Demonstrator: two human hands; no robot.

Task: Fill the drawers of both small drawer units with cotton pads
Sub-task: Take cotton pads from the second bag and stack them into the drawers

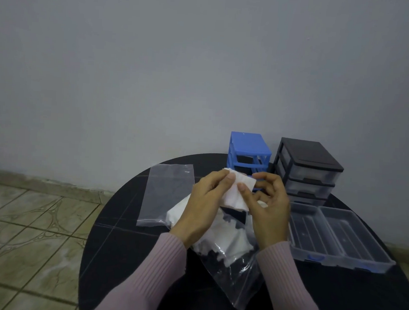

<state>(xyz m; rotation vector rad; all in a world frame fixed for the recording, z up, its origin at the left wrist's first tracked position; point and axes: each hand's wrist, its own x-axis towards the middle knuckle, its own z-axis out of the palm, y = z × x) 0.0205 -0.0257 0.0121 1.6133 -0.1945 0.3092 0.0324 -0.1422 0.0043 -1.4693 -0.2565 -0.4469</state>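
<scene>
Both my hands hold a small stack of white cotton pads (pixel 237 190) above the table. My left hand (pixel 205 203) grips its left side, and my right hand (pixel 269 205) pinches its right edge. Under them lies a clear plastic bag (pixel 230 251) with more white pads inside. At the back stands a blue drawer unit (pixel 248 149) with its slots empty. A black drawer unit (pixel 309 169) with clear drawers stands to its right. Two clear drawers (pixel 338 236) lie pulled out and empty on the table at the right.
A flat, empty clear bag (pixel 167 191) lies at the left of the round black table (pixel 124 246). A grey wall rises behind it. Tiled floor (pixel 23 239) shows beyond the table's left edge.
</scene>
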